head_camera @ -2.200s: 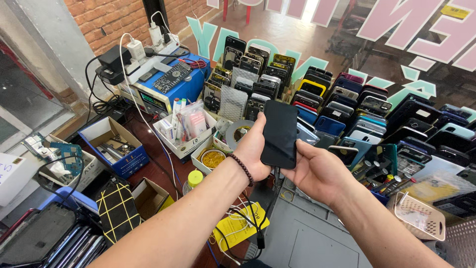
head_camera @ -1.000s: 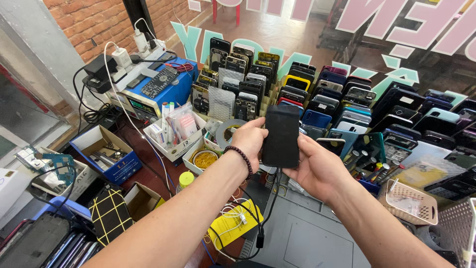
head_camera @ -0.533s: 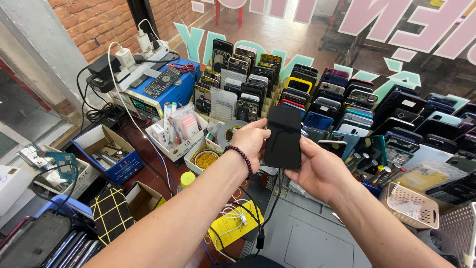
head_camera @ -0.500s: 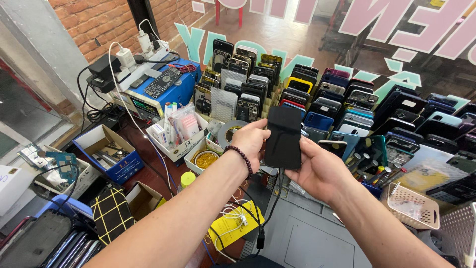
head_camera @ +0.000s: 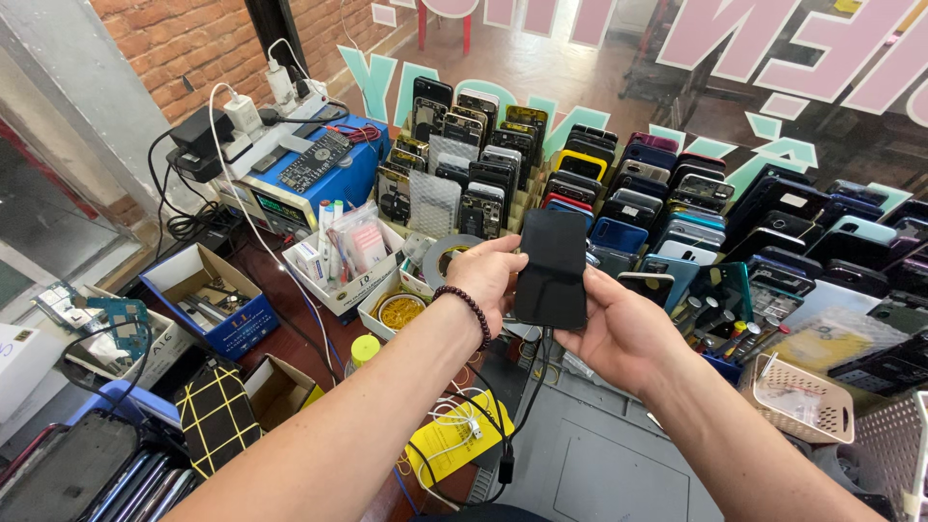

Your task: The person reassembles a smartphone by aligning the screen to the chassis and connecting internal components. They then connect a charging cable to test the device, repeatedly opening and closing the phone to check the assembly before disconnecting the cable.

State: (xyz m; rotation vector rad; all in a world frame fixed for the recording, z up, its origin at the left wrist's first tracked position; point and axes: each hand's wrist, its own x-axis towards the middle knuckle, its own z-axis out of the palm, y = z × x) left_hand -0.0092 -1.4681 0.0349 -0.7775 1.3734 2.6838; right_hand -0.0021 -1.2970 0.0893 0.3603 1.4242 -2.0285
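Black phone pinched upright at both long edges: left hand and right hand closed on it, above grey mat. Keep grip even and light; mind black cable hanging from lower end; avoid phone rows behind.

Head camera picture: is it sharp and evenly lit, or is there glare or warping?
Head view: bright, even daylight and sharp focus on the black phone held by both hands; the glass window behind reflects softly; wide-angle lens bends the edges, stretching the forearms.
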